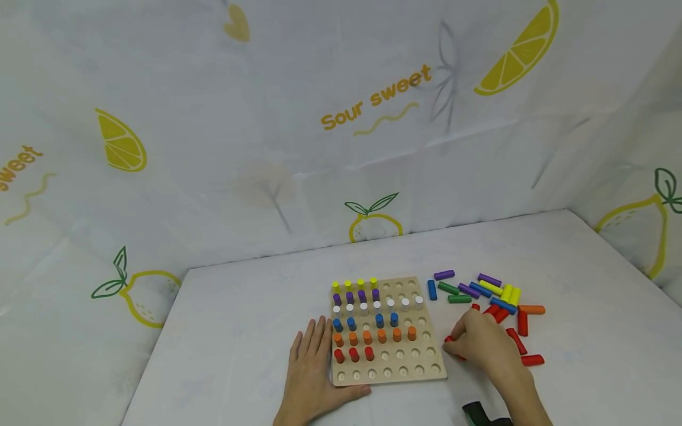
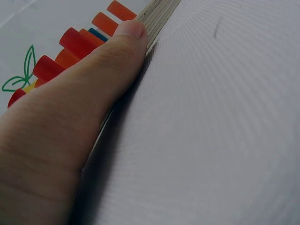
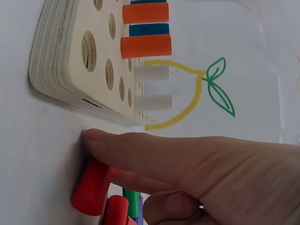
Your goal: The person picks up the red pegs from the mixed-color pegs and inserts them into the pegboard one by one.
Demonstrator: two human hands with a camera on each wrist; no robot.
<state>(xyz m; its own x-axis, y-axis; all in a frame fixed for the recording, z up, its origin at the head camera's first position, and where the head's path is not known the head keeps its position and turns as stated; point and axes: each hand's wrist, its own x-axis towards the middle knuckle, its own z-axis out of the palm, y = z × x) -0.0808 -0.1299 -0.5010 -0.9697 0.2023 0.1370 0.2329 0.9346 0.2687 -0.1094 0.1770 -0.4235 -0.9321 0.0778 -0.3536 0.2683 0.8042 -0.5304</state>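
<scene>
Pegboard (image 1: 396, 363) was braced from the left by the wide left hand (image 1: 311, 376), red peg (image 3: 91, 191) was pinched by the right hand (image 1: 483, 340), and upright insertion was probably needed.

"Sour sweet" lettering (image 1: 376, 99) — on white backdrop (image 1: 213, 106); another "sweet" (image 1: 20, 160) — same backdrop, left

High up, the head view faces forward and down toward the worktop's (image 1: 229, 337) far edge; both wrist views, close and low, share the pegboard (image 1: 394, 363), the dim left seemingly tilted.
</scene>
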